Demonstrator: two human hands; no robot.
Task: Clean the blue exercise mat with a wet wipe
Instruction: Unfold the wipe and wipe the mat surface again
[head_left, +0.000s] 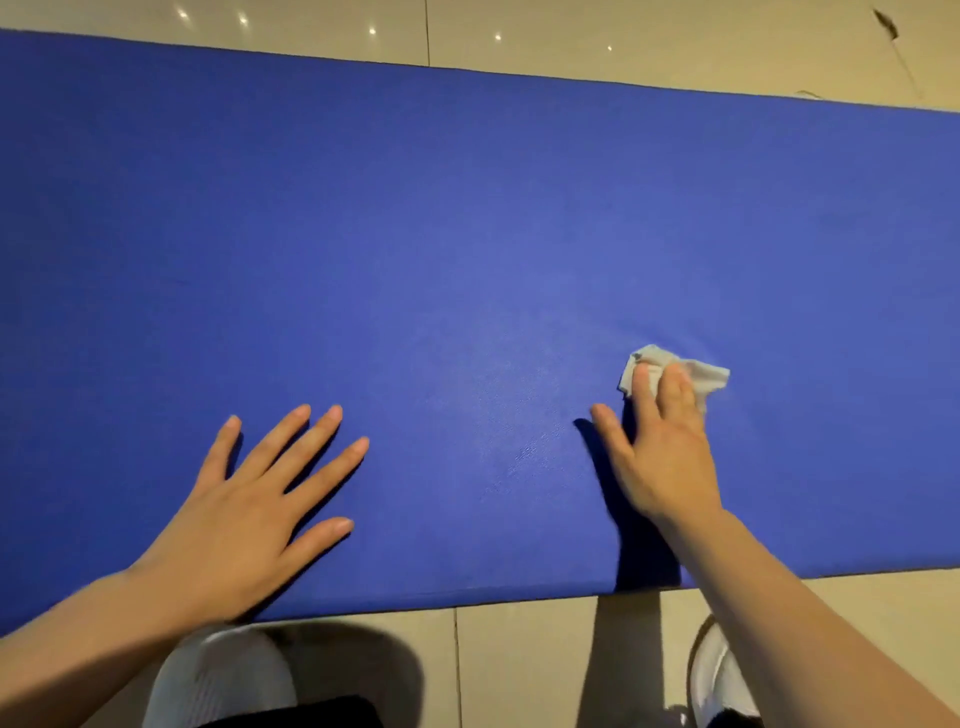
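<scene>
Right hand (660, 457) presses crumpled wet wipe (675, 371) onto blue mat (467, 234), fingers straight. Left hand (249, 514) flat on mat, fingers spread. No readable writing.

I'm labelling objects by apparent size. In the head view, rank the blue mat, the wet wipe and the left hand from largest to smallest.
1. Blue mat, filling most of the view.
2. Left hand, flat on the mat, though it is nearer the camera.
3. Wet wipe, crumpled and partly hidden under the right hand's fingers.
</scene>
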